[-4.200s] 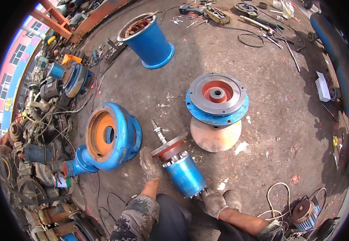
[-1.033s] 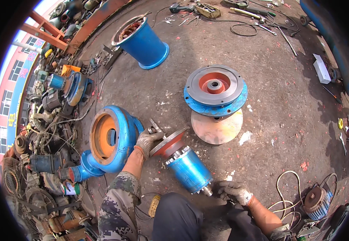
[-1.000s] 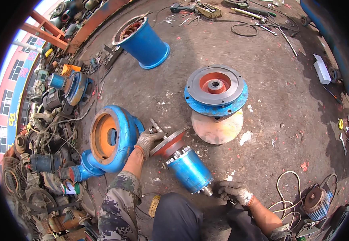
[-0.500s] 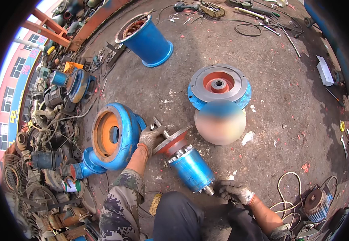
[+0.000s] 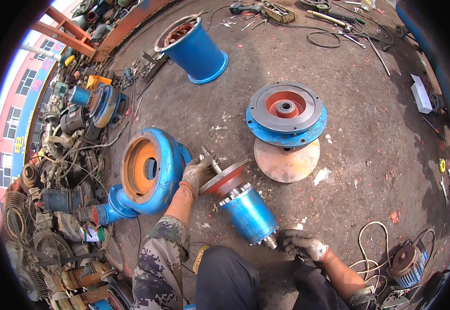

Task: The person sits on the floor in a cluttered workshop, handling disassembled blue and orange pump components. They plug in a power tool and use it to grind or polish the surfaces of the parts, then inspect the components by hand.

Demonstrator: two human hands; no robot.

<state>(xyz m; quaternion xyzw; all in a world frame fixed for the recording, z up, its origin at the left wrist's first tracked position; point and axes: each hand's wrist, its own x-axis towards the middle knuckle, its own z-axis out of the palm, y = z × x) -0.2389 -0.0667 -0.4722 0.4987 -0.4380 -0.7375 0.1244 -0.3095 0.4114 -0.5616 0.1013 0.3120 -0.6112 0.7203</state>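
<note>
A blue motor rotor (image 5: 251, 214) lies slantwise before me, with a grey and red round flange (image 5: 226, 179) around its upper shaft. My left hand (image 5: 198, 173), in a soiled work glove, is closed around the shaft above the flange. By the bare lower shaft end, my right hand (image 5: 305, 245), also gloved, hovers slightly apart, its fingers loosely bent and nothing visible in them. Left of the rotor stands a blue pump casing (image 5: 169, 175) with an orange inside. Beyond it to the right, a grey and red disc-shaped cover (image 5: 261, 107) rests on a blue flanged base.
A blue motor housing (image 5: 196, 54) with copper windings stands at the far left. Scrap motors and pumps (image 5: 72, 121) pile up along the left. Hand tools and a cable (image 5: 324, 40) lie at the back. A round pale plate (image 5: 288, 161) sits below the cover.
The view has shifted slightly, moving the whole scene a little to the right. Both hands keep their places at the rotor, the left still gripping its shaft.
</note>
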